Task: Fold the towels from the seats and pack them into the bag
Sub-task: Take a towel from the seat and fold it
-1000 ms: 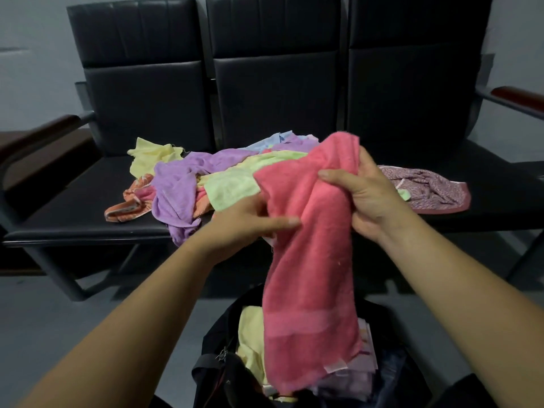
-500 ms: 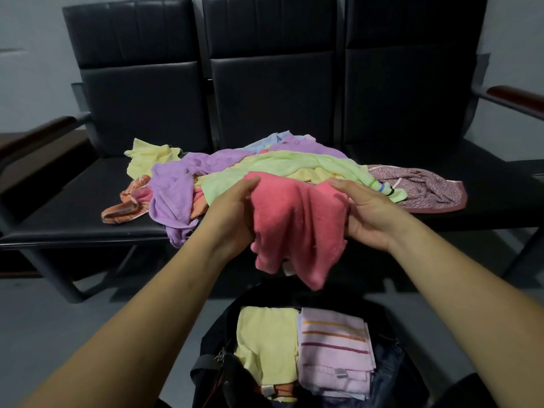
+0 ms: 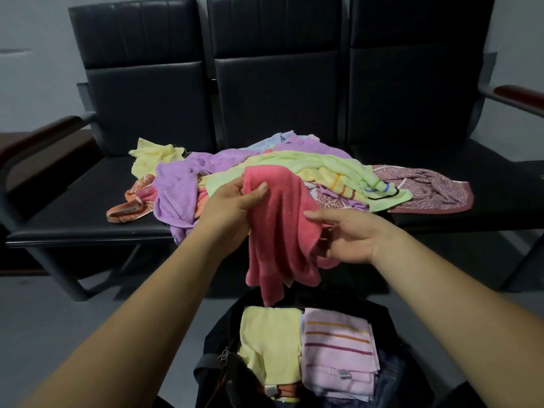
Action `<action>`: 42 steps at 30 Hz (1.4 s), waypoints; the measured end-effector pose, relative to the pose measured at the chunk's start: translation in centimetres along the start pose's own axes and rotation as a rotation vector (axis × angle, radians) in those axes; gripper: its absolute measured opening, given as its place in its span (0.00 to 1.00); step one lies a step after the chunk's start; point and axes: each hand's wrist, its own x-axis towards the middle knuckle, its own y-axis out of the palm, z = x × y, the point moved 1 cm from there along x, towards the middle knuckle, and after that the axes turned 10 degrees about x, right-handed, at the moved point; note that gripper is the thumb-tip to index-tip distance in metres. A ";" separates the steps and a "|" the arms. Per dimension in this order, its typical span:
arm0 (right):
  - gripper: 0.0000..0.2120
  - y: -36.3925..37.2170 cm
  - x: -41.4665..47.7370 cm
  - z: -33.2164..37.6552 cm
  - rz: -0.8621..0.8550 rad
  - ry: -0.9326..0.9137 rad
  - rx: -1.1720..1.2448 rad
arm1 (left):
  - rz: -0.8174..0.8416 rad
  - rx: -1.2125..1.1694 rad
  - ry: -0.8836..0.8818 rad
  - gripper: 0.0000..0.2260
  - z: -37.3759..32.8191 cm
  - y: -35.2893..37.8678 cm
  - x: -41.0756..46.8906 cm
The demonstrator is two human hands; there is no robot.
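Just above the bag (image 3: 216, 337), the left hand (image 3: 232, 207) pinched the upper corner of the pink towel (image 3: 279, 240) between thumb and curled fingers, while the right hand (image 3: 350, 235) took its right side, thumb laid over the cloth and fingers tucked behind it, mostly hidden. Both hands were thus closed narrowly on the towel, neither spread. It hung bunched and creased between them, in the air, its lowest tip dangling close over the bag's mouth without plainly touching what lay inside. Terry like this should be light, soft and limp, with no stiffness to keep a fold. It likely wants holding by two corners of one edge, so its weight pulls it flat, rather than by the crumpled middle. Inside the bag lay a folded yellow towel (image 3: 269, 343) and, touching it on the right, a folded striped towel (image 3: 335, 346). Beyond the hands, on the black seats (image 3: 73, 210), a loose pile (image 3: 182, 189) of purple, green, yellow and orange towels waited unfolded, with a maroon towel (image 3: 426, 187) spread at its right end.
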 end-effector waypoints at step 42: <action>0.05 -2.4 0.3 3.4 -0.174 -0.572 -0.158 | -0.202 0.533 0.157 0.02 0.5 -2.7 0.7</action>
